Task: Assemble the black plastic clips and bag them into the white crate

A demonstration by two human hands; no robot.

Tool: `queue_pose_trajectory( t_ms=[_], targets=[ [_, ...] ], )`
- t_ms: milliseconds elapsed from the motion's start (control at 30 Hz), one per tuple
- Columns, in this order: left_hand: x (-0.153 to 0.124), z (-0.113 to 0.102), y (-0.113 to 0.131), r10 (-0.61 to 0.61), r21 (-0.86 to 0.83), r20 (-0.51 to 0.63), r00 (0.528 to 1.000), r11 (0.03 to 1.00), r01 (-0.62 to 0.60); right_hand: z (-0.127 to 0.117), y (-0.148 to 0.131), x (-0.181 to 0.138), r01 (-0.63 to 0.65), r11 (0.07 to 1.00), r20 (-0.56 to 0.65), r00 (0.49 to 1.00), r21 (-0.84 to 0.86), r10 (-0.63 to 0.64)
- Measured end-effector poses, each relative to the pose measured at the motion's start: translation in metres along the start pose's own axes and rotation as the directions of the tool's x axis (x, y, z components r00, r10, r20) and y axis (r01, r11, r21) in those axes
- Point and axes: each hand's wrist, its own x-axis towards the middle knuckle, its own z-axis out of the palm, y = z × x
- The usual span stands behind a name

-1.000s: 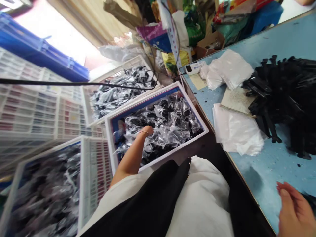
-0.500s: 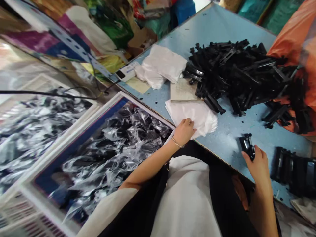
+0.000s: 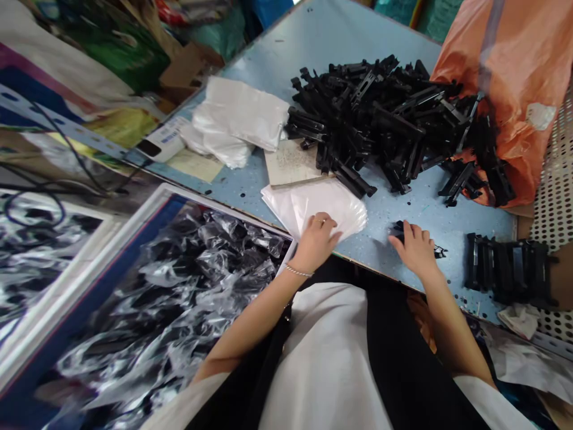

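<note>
As L hand (image 3: 316,243) touches fanned white plastic bags (image 3: 301,206), R hand (image 3: 416,251), apart, covers slim blk plastic part (image 3: 440,253); grips unclear.

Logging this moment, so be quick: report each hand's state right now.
Left hand: on the near bags; whether it grips one cannot be told.
Right hand: over a black part; grip cannot be told.

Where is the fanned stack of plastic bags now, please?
In the head view, the stack lies centrally at the blue table's near edge, partly under the left hand.
</note>
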Motion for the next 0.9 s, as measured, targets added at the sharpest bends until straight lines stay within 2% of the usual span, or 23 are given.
queue_pose_trajectory(
  t_ms=[100,167,200,233,300,367,467,567,633,700,767,833,900],
  targets=[
    [0.009,0.019,0.01,-0.038,-0.01,0.047,0.998,0.999,0.038,-0.001,-0.011,-0.001,0.161,0.985,0.042,0.986,0.056,-0.164],
    [0.008,0.023,0.01,-0.031,-0.037,0.034,0.999,0.999,0.032,-0.004,-0.006,-0.01,0.275,0.957,0.053,0.958,0.093,-0.28],
    [0.006,0.022,0.008,-0.028,-0.048,0.013,1.0,0.998,0.029,-0.004,-0.002,-0.017,0.281,0.955,0.026,0.958,0.091,-0.285],
    [0.003,0.021,0.005,-0.029,-0.051,-0.008,1.0,0.998,0.029,-0.004,0.003,-0.024,0.247,0.966,-0.024,0.969,0.077,-0.246],
    [-0.002,0.018,0.001,-0.048,-0.06,-0.03,0.998,0.997,0.046,0.0,0.01,-0.041,0.086,0.995,-0.145,0.986,0.045,-0.078],
    [-0.004,0.014,-0.004,-0.085,-0.133,-0.03,0.996,0.988,0.08,0.005,0.017,-0.056,-0.083,0.996,-0.21,0.973,0.044,0.091],
    [-0.002,0.01,-0.011,-0.174,-0.359,-0.004,0.985,0.919,0.161,0.01,0.031,-0.072,-0.2,0.974,-0.148,0.966,0.101,0.214],
    [0.004,0.008,-0.018,-0.291,-0.524,0.078,0.954,0.801,0.288,0.007,0.045,-0.073,-0.333,0.904,-0.064,0.93,0.267,0.362],
    [0.007,0.007,-0.02,-0.357,-0.577,0.162,0.92,0.722,0.382,0.003,0.042,-0.066,-0.407,0.749,0.046,0.891,0.524,0.452],
    [0.007,0.008,-0.017,-0.389,-0.58,0.203,0.899,0.691,0.43,-0.001,0.024,-0.055,-0.402,0.442,0.215,0.884,0.802,0.415],
    [0.007,0.01,-0.012,-0.351,-0.524,0.143,0.925,0.766,0.372,-0.005,-0.008,-0.042,-0.368,0.116,0.33,0.908,0.923,0.257],
    [0.007,0.013,-0.007,-0.244,-0.423,0.049,0.968,0.873,0.242,-0.008,-0.045,-0.03,-0.36,-0.039,0.362,0.928,0.932,0.085],
    [0.01,0.013,-0.006,-0.17,-0.372,0.025,0.985,0.913,0.167,-0.008,-0.076,-0.02,-0.378,-0.126,0.377,0.926,0.917,-0.036]
  ],
)
